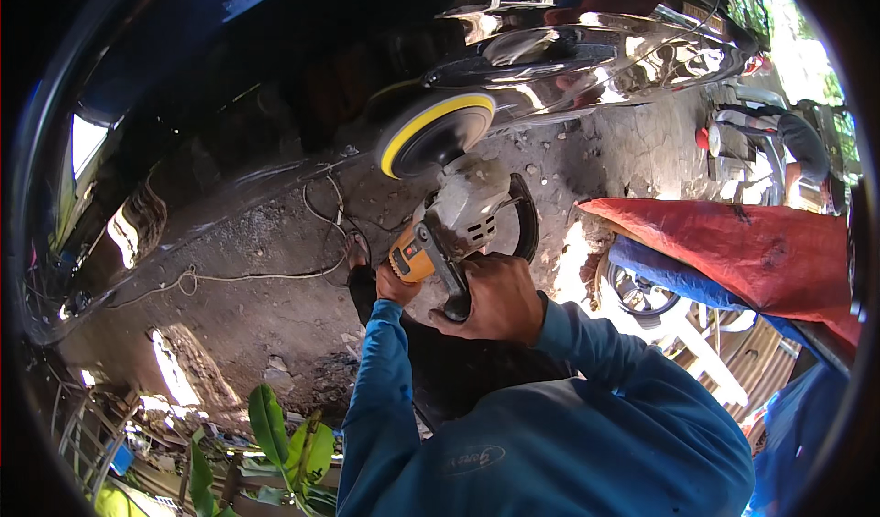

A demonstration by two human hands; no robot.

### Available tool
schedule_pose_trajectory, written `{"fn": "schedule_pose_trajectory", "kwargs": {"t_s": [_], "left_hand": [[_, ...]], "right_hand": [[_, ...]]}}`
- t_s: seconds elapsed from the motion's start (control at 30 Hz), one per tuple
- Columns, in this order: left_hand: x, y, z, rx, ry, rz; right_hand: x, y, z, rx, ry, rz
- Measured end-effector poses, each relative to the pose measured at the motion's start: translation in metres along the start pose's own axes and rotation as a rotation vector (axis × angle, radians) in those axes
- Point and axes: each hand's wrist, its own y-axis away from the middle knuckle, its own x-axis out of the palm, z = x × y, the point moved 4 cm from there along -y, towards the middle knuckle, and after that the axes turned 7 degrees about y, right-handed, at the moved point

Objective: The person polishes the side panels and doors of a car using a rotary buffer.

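Observation:
An orange rotary polisher (411,254) with a scuffed metal gear head (473,187) is held out in front of me. My left hand (397,287) is wrapped around its orange body. My right hand (507,298) grips the black handle (448,280) at its side. The round polishing pad (440,132) has a yellow rim and a blurred edge. It is tilted towards the glossy black car body (289,104), right by the lower panel; its contact face is hidden. A dark lamp-like part (550,56) of the car lies just beyond the pad.
A pale cable (268,278) runs looped over the dirt floor (275,324), left of my feet. Red tarpaulin (729,249) and a wheel (639,287) under blue cover stand at right. Banana leaves (268,424) grow at lower left. Another person (801,142) bends at far right.

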Motion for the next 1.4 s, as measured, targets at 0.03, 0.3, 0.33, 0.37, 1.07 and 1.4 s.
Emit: {"fn": "schedule_pose_trajectory", "kwargs": {"t_s": [0.03, 0.3, 0.33, 0.37, 1.07, 1.4], "left_hand": [[0.001, 0.004, 0.001, -0.025, -0.049, -0.03], [-0.013, 0.028, 0.037, -0.085, 0.04, -0.125], [-0.011, 0.028, 0.035, -0.083, 0.039, -0.121], [-0.009, 0.029, 0.028, 0.047, -0.021, -0.131], [0.105, -0.036, -0.057, 0.032, 0.036, 0.197], [0.11, -0.048, -0.091, 0.026, 0.1, 0.211]], "right_hand": [[0.0, -0.002, 0.006, -0.032, 0.038, 0.042], [0.011, 0.001, 0.011, -0.124, 0.009, 0.104], [0.007, 0.001, 0.007, -0.121, 0.01, 0.101], [0.002, 0.0, 0.004, -0.111, -0.02, 0.076], [-0.057, 0.034, -0.115, 0.06, 0.126, 0.053], [-0.08, 0.03, -0.113, 0.038, 0.202, 0.051]]}}
